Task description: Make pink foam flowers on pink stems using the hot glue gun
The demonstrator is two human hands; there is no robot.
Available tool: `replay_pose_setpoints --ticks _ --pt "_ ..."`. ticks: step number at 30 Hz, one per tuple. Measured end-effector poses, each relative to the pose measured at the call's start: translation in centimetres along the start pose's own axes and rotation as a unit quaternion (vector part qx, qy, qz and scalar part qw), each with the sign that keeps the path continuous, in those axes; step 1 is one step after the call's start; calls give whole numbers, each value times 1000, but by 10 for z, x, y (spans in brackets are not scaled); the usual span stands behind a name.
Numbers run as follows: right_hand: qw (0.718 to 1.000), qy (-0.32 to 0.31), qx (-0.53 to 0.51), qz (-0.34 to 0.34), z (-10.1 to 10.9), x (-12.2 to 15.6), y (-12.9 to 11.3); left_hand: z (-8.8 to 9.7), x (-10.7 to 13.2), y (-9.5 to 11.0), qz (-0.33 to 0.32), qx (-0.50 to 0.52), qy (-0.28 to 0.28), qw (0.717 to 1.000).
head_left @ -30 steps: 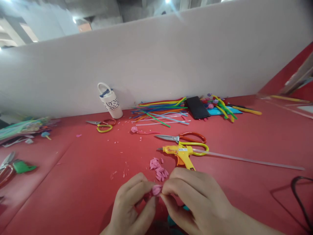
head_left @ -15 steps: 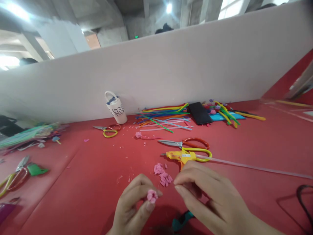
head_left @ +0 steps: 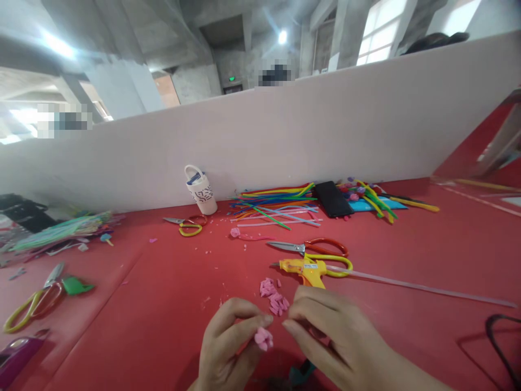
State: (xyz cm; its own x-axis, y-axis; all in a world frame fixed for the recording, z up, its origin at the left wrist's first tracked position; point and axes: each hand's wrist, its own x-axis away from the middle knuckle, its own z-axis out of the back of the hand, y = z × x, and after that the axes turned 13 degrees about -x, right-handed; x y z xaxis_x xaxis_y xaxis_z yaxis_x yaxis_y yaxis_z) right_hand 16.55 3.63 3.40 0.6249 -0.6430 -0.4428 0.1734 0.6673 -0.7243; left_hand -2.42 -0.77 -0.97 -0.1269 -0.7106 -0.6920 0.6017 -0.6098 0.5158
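Observation:
Between the thumb and fingers of my left hand [head_left: 234, 342] is a small pink flower [head_left: 264, 339], built of short petal-like pieces. My right hand [head_left: 337, 336] is beside it, thumb and forefinger pinched together; whatever they may hold is too small to see. Just beyond both hands lies a loose pile of short pink pieces [head_left: 274, 297]. A yellow glue gun [head_left: 303, 267] rests behind my right hand, a long clear glue stick [head_left: 411, 283] running out of its back. Scissors [head_left: 309, 248] with red and yellow handles lie against it. Something teal [head_left: 302, 372] shows partly below my right hand.
Against the pale partition [head_left: 260, 136] stand a white cup [head_left: 202, 195], bundled coloured stems [head_left: 277, 206] and a black phone [head_left: 332, 199]. Another pink flower [head_left: 235, 233] on a stem lies mid-table. More scissors [head_left: 189, 225] are at left. A dark cable [head_left: 490, 339] curls at right.
The view has tilted upward slightly. In my left hand the pink flower has turned, its open centre now facing less toward me. My right hand has come a little closer to it.

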Motion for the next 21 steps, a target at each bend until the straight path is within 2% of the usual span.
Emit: replay_pose_setpoints --ticks 4,8,10,12,14,15,17,21 --pt "998 -18 -49 -21 -7 -1 9 -1 -2 2 -5 -3 4 1000" --pt "986 -13 -138 -91 -18 -2 9 -2 -4 8 89 55 11 994" --pt "966 -18 -215 -145 -24 -2 7 -3 -5 10 152 119 5 981" --pt "931 -47 -306 -191 -30 -2 4 -4 -6 11 198 199 -11 960" --pt "901 -63 -372 -213 -35 -2 2 -5 -6 11 232 264 -33 936" --pt "895 -59 -388 -212 -37 -2 2 -6 -6 11 242 287 -43 926" --pt "898 -45 -391 -198 -40 -3 0 -8 -6 11 252 307 -57 916" --pt "926 8 -337 -170 -42 -3 1 -12 -6 12 274 328 -67 902"
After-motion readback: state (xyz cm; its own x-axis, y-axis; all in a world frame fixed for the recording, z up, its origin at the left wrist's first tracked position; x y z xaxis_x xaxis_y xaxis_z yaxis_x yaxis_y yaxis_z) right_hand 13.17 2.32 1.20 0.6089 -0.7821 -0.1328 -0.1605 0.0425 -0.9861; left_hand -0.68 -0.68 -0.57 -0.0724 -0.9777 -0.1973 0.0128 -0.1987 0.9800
